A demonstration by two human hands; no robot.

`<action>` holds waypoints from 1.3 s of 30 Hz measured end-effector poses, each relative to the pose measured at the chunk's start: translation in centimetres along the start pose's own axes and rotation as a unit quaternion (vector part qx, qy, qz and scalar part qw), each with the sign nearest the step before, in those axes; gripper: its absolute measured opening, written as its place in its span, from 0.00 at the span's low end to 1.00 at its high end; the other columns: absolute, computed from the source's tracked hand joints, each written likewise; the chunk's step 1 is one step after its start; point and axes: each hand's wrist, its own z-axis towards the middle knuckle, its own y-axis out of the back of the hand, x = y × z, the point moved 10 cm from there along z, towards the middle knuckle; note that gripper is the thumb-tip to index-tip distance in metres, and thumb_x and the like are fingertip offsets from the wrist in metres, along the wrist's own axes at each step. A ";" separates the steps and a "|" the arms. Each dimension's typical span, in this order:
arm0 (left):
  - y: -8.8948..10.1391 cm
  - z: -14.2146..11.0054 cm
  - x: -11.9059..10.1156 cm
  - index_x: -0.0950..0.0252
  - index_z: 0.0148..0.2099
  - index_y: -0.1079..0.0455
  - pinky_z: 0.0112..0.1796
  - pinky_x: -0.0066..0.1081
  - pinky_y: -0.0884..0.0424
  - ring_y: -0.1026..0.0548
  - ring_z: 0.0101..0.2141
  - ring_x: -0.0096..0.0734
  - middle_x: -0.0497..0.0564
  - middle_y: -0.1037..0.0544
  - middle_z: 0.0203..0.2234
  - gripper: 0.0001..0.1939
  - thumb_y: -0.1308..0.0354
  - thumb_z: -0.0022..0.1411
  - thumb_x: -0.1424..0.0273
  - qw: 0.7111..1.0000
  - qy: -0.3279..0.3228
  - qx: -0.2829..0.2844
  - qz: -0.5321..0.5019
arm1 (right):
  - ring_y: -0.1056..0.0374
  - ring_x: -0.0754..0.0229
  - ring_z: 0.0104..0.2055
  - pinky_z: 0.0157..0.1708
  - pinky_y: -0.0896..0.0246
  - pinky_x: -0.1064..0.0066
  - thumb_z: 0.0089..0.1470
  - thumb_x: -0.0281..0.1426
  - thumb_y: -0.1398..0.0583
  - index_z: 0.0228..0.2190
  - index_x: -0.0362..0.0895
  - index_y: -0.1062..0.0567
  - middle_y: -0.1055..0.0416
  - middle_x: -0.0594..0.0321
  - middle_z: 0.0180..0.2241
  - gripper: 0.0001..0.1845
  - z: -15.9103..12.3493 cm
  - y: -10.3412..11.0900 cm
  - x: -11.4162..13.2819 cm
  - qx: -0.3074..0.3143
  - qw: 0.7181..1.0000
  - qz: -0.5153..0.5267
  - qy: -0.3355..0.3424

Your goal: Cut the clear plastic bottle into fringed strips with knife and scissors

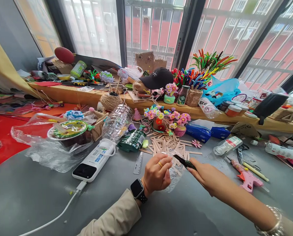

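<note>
My left hand, with a ring and a watch, is closed on a clear plastic bottle piece low over the grey table. My right hand grips a black utility knife. The knife's dark tip points left and lies close to the plastic and my left fingertips; whether it touches them I cannot tell. Just beyond the plastic, wooden craft sticks lie in a loose pile. The far side of the bottle piece is partly hidden by my left hand.
To the right lie a pink glue gun, scissors and a plastic bottle. A small ruler, a white charging device with a cable and a round food tub are on the left. Pipe-cleaner flowers stand behind.
</note>
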 end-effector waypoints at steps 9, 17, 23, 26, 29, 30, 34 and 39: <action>0.1 -0.1 0.1 0.66 0.36 0.33 0.40 0.36 0.28 0.27 0.38 0.35 0.54 0.23 0.33 0.13 0.56 0.49 0.77 1.000 -0.004 0.004 0.001 | 0.29 0.54 0.28 0.20 0.53 0.74 0.57 0.35 0.57 0.40 0.46 0.35 0.25 0.57 0.26 0.15 -0.4 0.1 -0.6 -0.012 1.000 -0.010 -0.001; 0.0 0.0 -0.2 0.66 0.35 0.33 0.39 0.36 0.28 0.27 0.37 0.35 0.53 0.23 0.33 0.13 0.56 0.49 0.77 1.000 -0.006 0.005 -0.003 | 0.29 0.54 0.26 0.19 0.55 0.74 0.57 0.35 0.57 0.39 0.45 0.35 0.25 0.57 0.26 0.15 -0.3 -0.2 -0.5 0.001 1.000 -0.026 0.000; 0.1 0.0 0.0 0.67 0.34 0.33 0.39 0.36 0.28 0.27 0.37 0.36 0.53 0.23 0.33 0.12 0.56 0.49 0.77 1.000 -0.005 0.002 0.003 | 0.29 0.53 0.32 0.22 0.52 0.73 0.58 0.34 0.57 0.40 0.44 0.35 0.25 0.54 0.30 0.15 -0.1 0.1 0.0 -0.026 0.999 -0.016 0.012; 0.2 0.0 0.2 0.67 0.34 0.33 0.39 0.35 0.28 0.27 0.37 0.35 0.53 0.23 0.32 0.12 0.56 0.49 0.78 1.000 0.007 0.000 0.000 | 0.29 0.52 0.31 0.22 0.52 0.73 0.58 0.35 0.58 0.40 0.43 0.36 0.25 0.53 0.30 0.16 -0.3 -0.3 -0.1 -0.011 1.000 -0.020 0.010; 0.2 0.0 0.1 0.67 0.34 0.33 0.39 0.36 0.28 0.27 0.38 0.36 0.54 0.23 0.32 0.12 0.56 0.49 0.78 1.000 0.003 0.002 -0.005 | 0.29 0.52 0.30 0.21 0.53 0.73 0.58 0.35 0.59 0.39 0.43 0.36 0.25 0.54 0.29 0.16 -0.4 -0.3 -0.3 -0.013 1.000 -0.012 0.001; 0.2 0.0 0.1 0.67 0.35 0.33 0.39 0.36 0.28 0.27 0.38 0.36 0.54 0.23 0.33 0.13 0.56 0.49 0.78 1.000 0.000 0.004 -0.006 | 0.29 0.53 0.30 0.21 0.53 0.73 0.58 0.35 0.59 0.39 0.44 0.36 0.25 0.54 0.29 0.16 -0.5 -0.3 -0.3 -0.015 1.000 -0.006 0.000; 0.2 0.0 0.0 0.67 0.35 0.33 0.39 0.35 0.28 0.27 0.38 0.35 0.53 0.23 0.33 0.13 0.57 0.49 0.78 1.000 -0.001 0.008 -0.005 | 0.29 0.52 0.30 0.21 0.54 0.73 0.58 0.35 0.58 0.40 0.44 0.36 0.25 0.54 0.29 0.16 -0.6 -0.3 -0.3 -0.010 1.000 -0.007 -0.006; 0.2 0.1 0.1 0.66 0.34 0.33 0.39 0.35 0.28 0.27 0.38 0.35 0.53 0.23 0.33 0.13 0.57 0.50 0.78 1.000 0.003 0.006 -0.004 | 0.29 0.51 0.32 0.21 0.55 0.73 0.58 0.35 0.58 0.41 0.43 0.36 0.25 0.52 0.30 0.16 -0.7 -0.3 -0.3 -0.008 1.000 -0.017 -0.013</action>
